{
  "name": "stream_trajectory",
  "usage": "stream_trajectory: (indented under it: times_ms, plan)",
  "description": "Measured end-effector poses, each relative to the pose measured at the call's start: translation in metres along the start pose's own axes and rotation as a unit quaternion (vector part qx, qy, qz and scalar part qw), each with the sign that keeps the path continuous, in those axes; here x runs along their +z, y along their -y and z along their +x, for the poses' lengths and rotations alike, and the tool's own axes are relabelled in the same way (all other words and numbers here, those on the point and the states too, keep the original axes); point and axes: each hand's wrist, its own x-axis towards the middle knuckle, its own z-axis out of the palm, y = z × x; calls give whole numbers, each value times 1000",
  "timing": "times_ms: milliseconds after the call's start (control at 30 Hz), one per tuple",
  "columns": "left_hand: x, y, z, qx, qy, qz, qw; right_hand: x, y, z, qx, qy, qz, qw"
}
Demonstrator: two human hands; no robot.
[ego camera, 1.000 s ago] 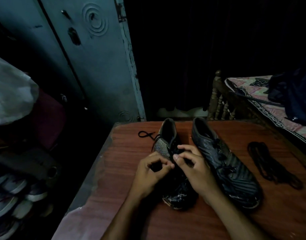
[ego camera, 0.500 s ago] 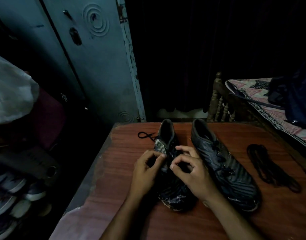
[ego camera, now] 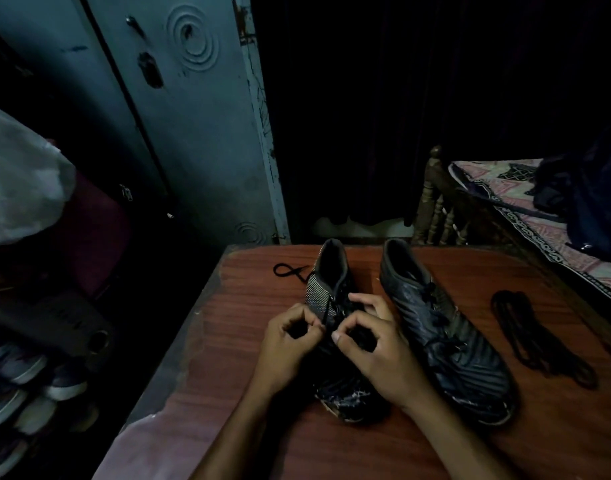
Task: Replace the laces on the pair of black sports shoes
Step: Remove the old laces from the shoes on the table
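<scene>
Two black sports shoes side by side on a reddish-brown wood-grain tabletop, toes toward the wearer of the camera, heels toward the far edge. Left black shoe with a striped grey heel panel directly under both hands; right black shoe with ribbed upper just beside, to the right, laced and untouched.

Left hand curled over the left shoe's lacing area, thumb and forefinger pinching a thin black lace strand that rises toward the shoe's collar. Right hand curled too, thumb and forefinger closed into a ring above the same shoe's tongue, fingertips close to those of the left hand (too dark there to tell for sure whether lace sits between them). Back of the right hand close against the inner side of the right shoe.

Loose end of black lace in a small loop on the tabletop, left of the left shoe's heel. Bundle of dark spare laces lying well to the right of the right shoe, apart from both hands.

Beyond the tabletop: pale blue door at the back left, patterned bed cover at the right, pairs of light-soled shoes low on the left.
</scene>
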Motion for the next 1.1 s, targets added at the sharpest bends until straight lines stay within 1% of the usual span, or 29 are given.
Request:
stream_trajectory:
  times_ms: [67,133,200,267,333,467,633,767,833,933,1000,1067,1100]
  plan:
    - [-1,2,-1,23,15,-1,1000,0,0,2,4,-23,-3,1000]
    - [-2,3,0,44,9,-2,999,1,-1,3,-3,-42,-21,999]
    - [-3,6,1,52,2,-35,998,2,-2,3,-14,-47,-43,998]
    - [-5,9,2,36,-7,-91,995,2,-2,2,-15,-42,-58,997]
    - [-3,7,0,2,-38,-136,990,3,-4,2,-12,-41,-66,997]
    - [5,-6,-3,-18,-92,-191,977,3,-5,3,-19,-55,-72,996]
    - [8,-13,-4,-39,-153,-193,968,2,-4,2,-18,-67,-63,996]
    - [7,-12,-3,-45,-200,-105,973,2,-1,3,-25,-87,-47,995]
    - [0,-12,-5,-52,-199,-60,977,1,-1,5,-28,-103,-47,993]
    - [-22,-13,-13,-67,-158,45,984,-1,-1,5,-13,-130,-42,990]
    - [-36,-17,-23,-75,-112,135,982,-3,2,4,-1,-153,-24,988]
    - [-45,-20,-29,-76,-70,252,962,-6,6,5,7,-176,4,984]
    - [-49,-20,-31,-72,-62,299,950,-5,7,7,14,-183,21,983]
